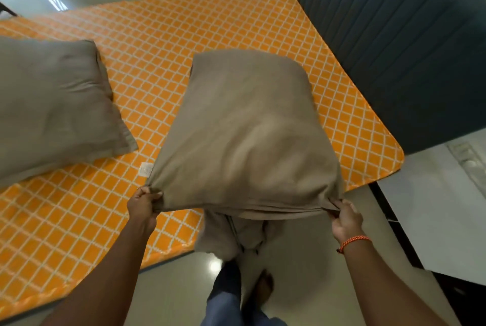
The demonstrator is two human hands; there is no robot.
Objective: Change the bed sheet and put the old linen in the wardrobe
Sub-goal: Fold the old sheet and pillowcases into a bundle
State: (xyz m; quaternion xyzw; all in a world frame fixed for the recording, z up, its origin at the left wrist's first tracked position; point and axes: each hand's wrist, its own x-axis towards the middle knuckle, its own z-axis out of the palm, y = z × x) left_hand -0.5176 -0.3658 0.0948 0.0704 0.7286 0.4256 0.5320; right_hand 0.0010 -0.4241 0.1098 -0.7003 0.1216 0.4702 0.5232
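While both hands pinch pillow (244, 128) open-end corners, left hand (143, 206) and right hand (345, 217) over bed (184, 44): pillowcase step likely; next, shake pillow down or out.

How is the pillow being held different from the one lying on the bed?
The held pillow is gripped at its two near corners by the left hand and right hand, its near end lifted; the other pillow lies flat and untouched on the orange sheet. The held pillow's cover hangs loose below its near edge; the other pillow's cover looks fully on. Both wear the same plain taupe fabric.
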